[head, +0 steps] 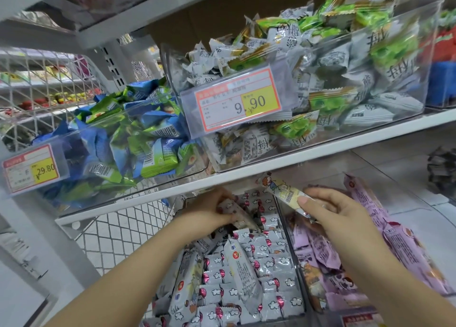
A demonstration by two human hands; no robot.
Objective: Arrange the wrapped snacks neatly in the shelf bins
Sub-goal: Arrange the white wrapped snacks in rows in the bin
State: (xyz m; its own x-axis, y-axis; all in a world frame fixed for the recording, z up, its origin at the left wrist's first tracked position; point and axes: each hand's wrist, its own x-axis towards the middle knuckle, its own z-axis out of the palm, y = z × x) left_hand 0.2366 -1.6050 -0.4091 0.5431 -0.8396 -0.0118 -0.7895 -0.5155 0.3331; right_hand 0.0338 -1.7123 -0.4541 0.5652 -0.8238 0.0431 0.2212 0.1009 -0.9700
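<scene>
L hand (209, 212): mine, reaching under the upper shelf (296, 158) into the back of the lower middle bin (283, 218); fingers curled tight round a white wrapped snack (237, 215) w/ cartoon print.
R hand (328, 210): over the divider btwn middle bin and purple bin (293, 252); thumb + fingers pinch a long pale-yellow snack bar (283, 191), tilted, top end near the shelf edge.
Middle bin contents: white packs w/ red balloons + clouds (269, 265), mostly flat in rows; two longer white bars (243, 270) lie slanted on top, toward me.
Purple bin contents: lilac packs (399, 240), loose, some leaning on the right wall.
Upper shelf, left bin: blue/green packs (138, 134), jumbled; tag 29.80 (30, 170) on the front.
Upper shelf, right bin: grey-white + green packs (345, 62), heaped above the rim; tag 9.90 (238, 99) on the front.
Far right: red + blue items (441, 62) in next bin, blurry, can't tell what.
Left side: white wire mesh panel (116, 230) beside lower bin.
</scene>
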